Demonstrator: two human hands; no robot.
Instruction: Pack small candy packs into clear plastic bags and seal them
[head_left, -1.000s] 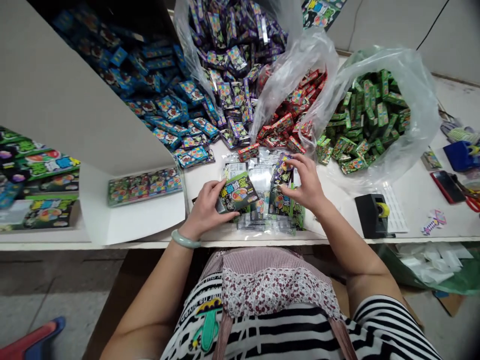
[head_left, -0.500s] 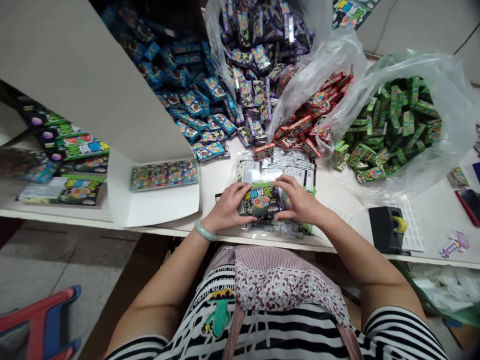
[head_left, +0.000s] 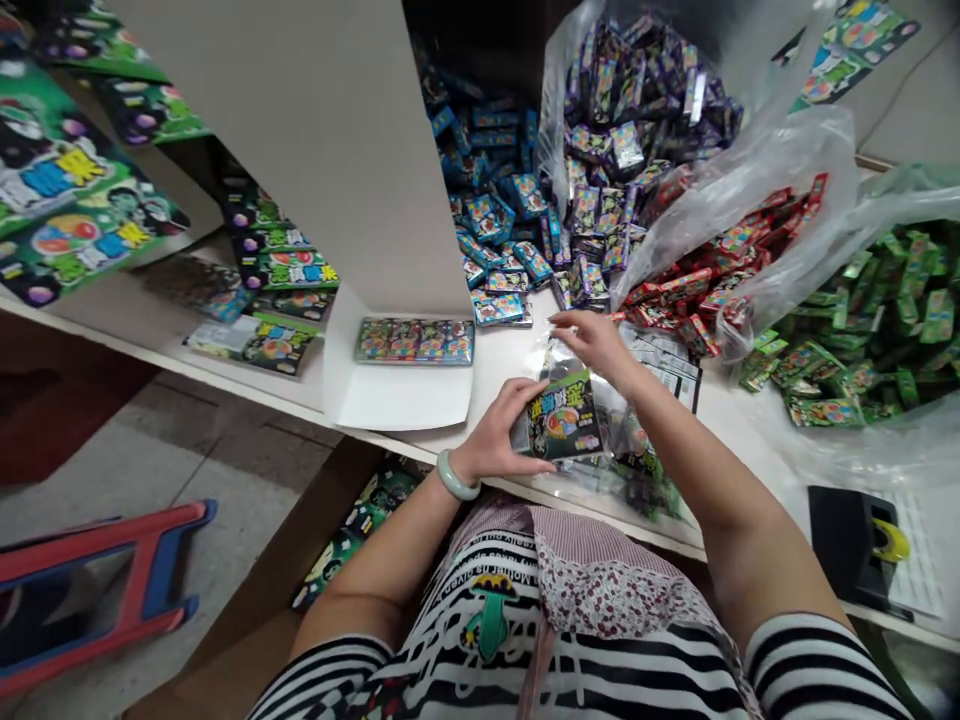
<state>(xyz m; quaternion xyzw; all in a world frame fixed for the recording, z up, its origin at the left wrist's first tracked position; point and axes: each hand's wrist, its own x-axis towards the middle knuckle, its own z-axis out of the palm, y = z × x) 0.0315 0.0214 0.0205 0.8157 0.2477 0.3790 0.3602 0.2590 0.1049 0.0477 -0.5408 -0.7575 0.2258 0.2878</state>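
Note:
My left hand (head_left: 501, 436), with a pale green bangle on the wrist, is closed on a green printed packet (head_left: 559, 420) at the near edge of the white table (head_left: 517, 365). My right hand (head_left: 592, 343) is raised just beyond the packet, fingers pinched on the clear plastic top of it. Under both hands lies a stack of clear printed bags (head_left: 660, 375).
Small boxes lie heaped at the back: blue (head_left: 487, 215), purple in a clear bag (head_left: 630, 120), red (head_left: 705, 275), green (head_left: 870, 340). A white carton flap (head_left: 352, 150) stands left, green packets (head_left: 274, 340) beside it. A black tape dispenser (head_left: 855, 550) sits right. A red-blue stool (head_left: 105, 590) stands on the floor.
My view has swung to the left. My hands brought the packet together at the table edge, then my right hand lifted away to its top while the left kept hold.

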